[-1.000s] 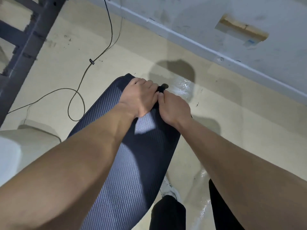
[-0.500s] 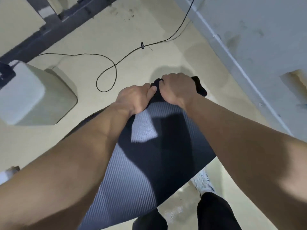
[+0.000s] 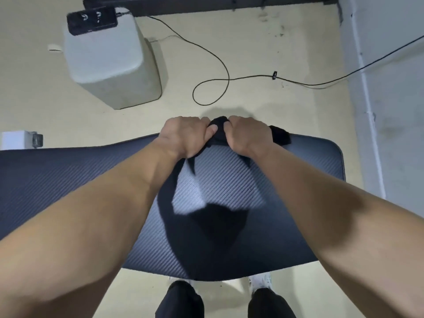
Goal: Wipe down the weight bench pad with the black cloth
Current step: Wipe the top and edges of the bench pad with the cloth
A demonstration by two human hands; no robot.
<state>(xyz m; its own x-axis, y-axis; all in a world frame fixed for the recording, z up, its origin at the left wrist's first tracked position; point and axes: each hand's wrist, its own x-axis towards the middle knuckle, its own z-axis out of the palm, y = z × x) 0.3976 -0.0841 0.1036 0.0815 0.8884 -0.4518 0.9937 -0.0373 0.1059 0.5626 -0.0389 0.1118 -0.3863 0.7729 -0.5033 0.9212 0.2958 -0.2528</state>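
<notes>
The weight bench pad (image 3: 298,171) is dark grey with a ribbed weave and lies across the view from left to right, its rounded end at the right. A black cloth (image 3: 280,136) is bunched on the pad's far edge. My left hand (image 3: 185,136) and my right hand (image 3: 247,136) sit side by side on it, both closed on the cloth, pressing it against the pad. Most of the cloth is hidden under my hands; a bit sticks up between them and a flap shows to the right.
A pale grey box (image 3: 110,63) with a black device (image 3: 91,19) on top stands on the beige floor beyond the pad. A black cable (image 3: 227,72) loops across the floor to the wall (image 3: 390,111) at right. My shoes (image 3: 260,280) are under the pad's near edge.
The view has swung round, so the pad now lies crosswise instead of pointing away. Both hands stay closed on the cloth, which has slid along the pad's far edge.
</notes>
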